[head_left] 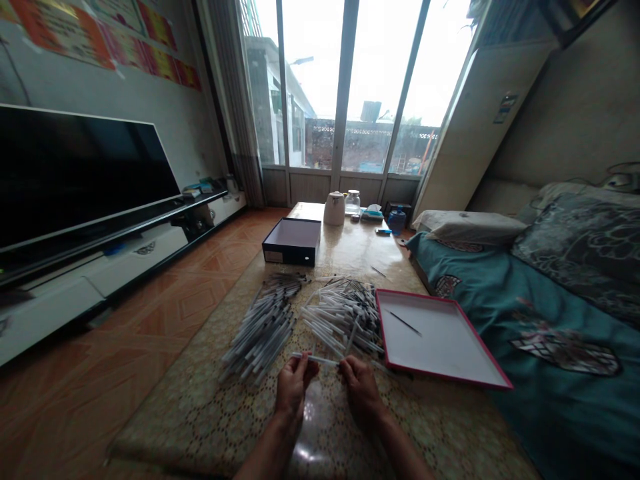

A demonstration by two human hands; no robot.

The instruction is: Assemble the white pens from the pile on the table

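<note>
the fingers (306, 368) of the left hand (295, 385) are closed on one end of a slim pale pen barrel (316, 359). The fingers of the right hand (361, 388) are pinched on its other end. the barrel lies level between the two hands, raised a little above the near edge of the desk (210, 407). it is too small to tell whether it is one piece or two being joined.

judging from this grip, the step in hand is two-handed work on that single barrel. it would go best with each pinch close to its end, the piece held straight, and any push or pull sent along its length rather than across it, since so thin a tube looks easy to bend.

just beyond the hands lie two heaps. a grey pile of pens (263, 327) is on the left and a looser pile of clear tubes (343, 312) on the right, its near ends almost at the right hand. touching that pile on the right is a red-rimmed white tray (450, 353) holding one thin dark refill (406, 324).

farther up the desk stand an open dark box (293, 241), a white kettle (335, 209) and a glass jar (353, 201). a teal bed (550, 313) runs along the right side.
</note>
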